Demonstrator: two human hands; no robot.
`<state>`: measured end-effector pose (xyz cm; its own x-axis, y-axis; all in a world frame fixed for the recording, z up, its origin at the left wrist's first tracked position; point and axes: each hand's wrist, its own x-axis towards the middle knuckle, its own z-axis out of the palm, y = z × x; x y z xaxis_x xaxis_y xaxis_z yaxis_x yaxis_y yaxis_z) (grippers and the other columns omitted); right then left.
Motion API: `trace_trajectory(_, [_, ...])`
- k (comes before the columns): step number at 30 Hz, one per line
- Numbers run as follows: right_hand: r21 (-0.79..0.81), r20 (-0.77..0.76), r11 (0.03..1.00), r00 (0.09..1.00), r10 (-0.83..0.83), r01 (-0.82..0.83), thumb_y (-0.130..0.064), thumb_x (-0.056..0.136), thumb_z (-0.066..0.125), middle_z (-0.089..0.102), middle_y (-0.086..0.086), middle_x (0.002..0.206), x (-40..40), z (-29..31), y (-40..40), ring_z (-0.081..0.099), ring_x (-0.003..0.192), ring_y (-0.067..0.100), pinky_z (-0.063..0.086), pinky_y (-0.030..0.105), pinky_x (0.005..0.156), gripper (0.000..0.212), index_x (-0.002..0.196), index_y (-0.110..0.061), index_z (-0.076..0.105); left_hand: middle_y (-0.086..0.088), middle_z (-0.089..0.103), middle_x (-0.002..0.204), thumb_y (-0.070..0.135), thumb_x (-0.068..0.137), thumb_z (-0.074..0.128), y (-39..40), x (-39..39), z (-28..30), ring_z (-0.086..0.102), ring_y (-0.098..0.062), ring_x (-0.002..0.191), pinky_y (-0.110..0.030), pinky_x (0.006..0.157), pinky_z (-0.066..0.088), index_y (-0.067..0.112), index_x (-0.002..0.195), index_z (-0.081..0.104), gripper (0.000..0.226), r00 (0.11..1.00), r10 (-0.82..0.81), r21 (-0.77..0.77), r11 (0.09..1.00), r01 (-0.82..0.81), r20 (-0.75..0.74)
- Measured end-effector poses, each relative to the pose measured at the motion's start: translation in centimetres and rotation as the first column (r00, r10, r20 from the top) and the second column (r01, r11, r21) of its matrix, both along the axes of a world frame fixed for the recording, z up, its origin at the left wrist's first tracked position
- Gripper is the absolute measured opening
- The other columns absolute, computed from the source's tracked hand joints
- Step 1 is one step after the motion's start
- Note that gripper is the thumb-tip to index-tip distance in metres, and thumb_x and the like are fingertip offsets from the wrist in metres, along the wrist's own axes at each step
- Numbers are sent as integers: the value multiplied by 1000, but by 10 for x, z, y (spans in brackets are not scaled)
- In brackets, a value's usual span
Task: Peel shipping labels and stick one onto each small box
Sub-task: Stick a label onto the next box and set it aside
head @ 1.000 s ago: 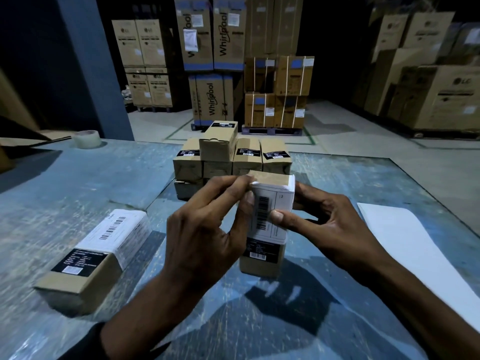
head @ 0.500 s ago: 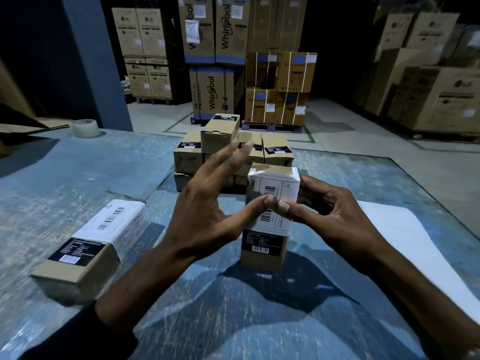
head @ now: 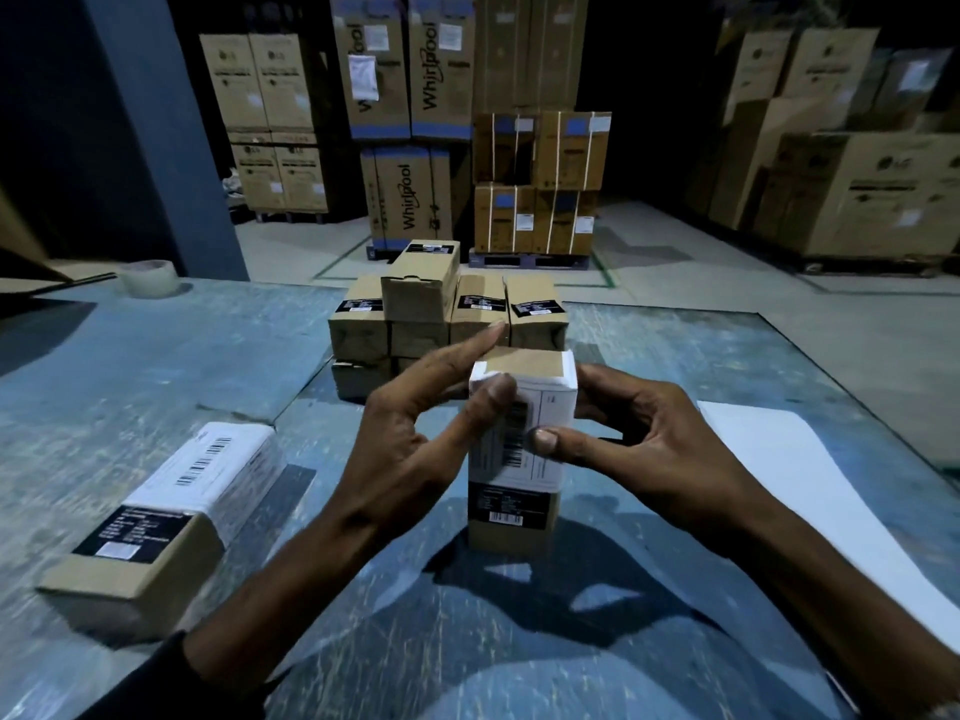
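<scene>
A small brown box [head: 511, 532] stands upright on the blue table [head: 208, 356], with a white shipping label [head: 543, 407] wrapped over its upper half. My left hand [head: 410, 449] presses its thumb on the label's front, the other fingers stretched out beside the box. My right hand [head: 639, 449] grips the box from the right, thumb on the label and fingers curled behind. A second labelled box [head: 161, 522] lies flat at the left. Several boxes without white labels [head: 447, 319] are stacked behind.
A white label sheet [head: 810, 485] lies on the table at the right. A roll of clear tape [head: 148, 278] sits at the far left edge. Beyond the table are pallets of large cartons [head: 410, 148] on the warehouse floor.
My left thumb has slid up the label's front face, from the lower middle to near the top edge. My right hand keeps its hold on the box.
</scene>
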<state>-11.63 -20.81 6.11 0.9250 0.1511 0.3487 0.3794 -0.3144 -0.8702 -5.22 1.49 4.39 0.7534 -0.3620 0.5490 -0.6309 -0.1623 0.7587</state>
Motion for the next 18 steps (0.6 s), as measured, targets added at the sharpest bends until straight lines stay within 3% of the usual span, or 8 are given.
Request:
trace_trajectory(2, [4, -11, 1000, 1000, -3, 3, -24, 83, 84, 76, -15, 128, -3, 2, 0, 68, 125, 5, 60, 37, 102, 55, 136, -29, 69, 22, 66, 140, 58, 90, 66, -4, -10, 2, 62, -1, 129, -32, 101, 58, 45, 149, 53, 62, 992, -83, -124, 990, 71, -97])
trace_trajectory(5, [30, -21, 999, 1000, -21, 21, -28, 82, 86, 78, -12, 124, -6, 6, 0, 70, 122, 8, 60, 41, 102, 51, 131, -26, 73, 32, 68, 129, 42, 94, 72, -7, -22, 5, 64, 4, 123, -19, 90, 58, 31, 148, 54, 58, 984, -132, -221, 970, 103, -122])
trace_trajectory(8, [83, -41, 997, 999, 11, -7, -32, 86, 83, 79, -5, 123, -7, 6, -1, 73, 119, 15, 59, 41, 100, 45, 130, -24, 75, 28, 72, 123, 36, 87, 72, -8, -26, 3, 67, 2, 121, -17, 90, 57, 25, 148, 55, 64, 981, -144, -254, 961, 107, -128])
trace_trajectory(12, [206, -55, 978, 997, 49, -37, -30, 90, 74, 79, -2, 123, -9, 2, 9, 75, 116, 18, 61, 32, 93, 42, 131, -21, 74, 10, 76, 125, 37, 86, 73, -10, -29, 5, 70, -8, 120, -21, 93, 57, 28, 143, 62, 58, 968, -165, -341, 936, 93, -190])
trace_trajectory(15, [283, -26, 959, 1000, 10, -2, -30, 90, 72, 79, 0, 121, -9, -5, 21, 75, 114, 18, 61, 27, 89, 39, 128, -21, 76, 4, 78, 122, 29, 85, 75, -12, -29, 6, 72, -14, 117, -29, 97, 59, 25, 135, 68, 51, 962, -161, -392, 918, 64, -220])
trace_trajectory(18, [381, -32, 919, 995, -92, 98, -32, 89, 70, 82, 2, 108, -4, -11, 31, 78, 99, 16, 60, 24, 77, 31, 116, -22, 79, 4, 77, 124, 29, 83, 82, -16, -33, 5, 71, -15, 119, -29, 96, 60, 23, 135, 69, 54, 961, -150, -411, 911, 42, -233])
